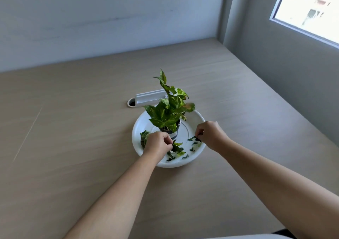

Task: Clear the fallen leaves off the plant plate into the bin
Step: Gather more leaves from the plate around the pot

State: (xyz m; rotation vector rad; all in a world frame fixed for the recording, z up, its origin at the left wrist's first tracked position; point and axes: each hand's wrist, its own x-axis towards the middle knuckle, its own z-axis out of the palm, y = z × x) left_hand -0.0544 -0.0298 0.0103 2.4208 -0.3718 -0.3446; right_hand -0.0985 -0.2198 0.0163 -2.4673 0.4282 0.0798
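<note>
A white round plate (197,117) sits mid-table with a small potted plant (169,108) standing in it. Several dark green fallen leaves (177,153) lie on the plate's near side, and a clump of leaves (144,136) rests at its left rim. My left hand (158,144) is over the plate's near left, fingers pinched on a leaf just in front of the pot. My right hand (211,135) is at the plate's right rim, fingertips pinched on a dark leaf (192,138). No bin is in view.
The plate stands on a wide beige wooden table (73,128). Behind the plant is a cable hole (131,103) with a white raised cover (150,96). A wall runs along the back and right, with a window (311,9) at upper right.
</note>
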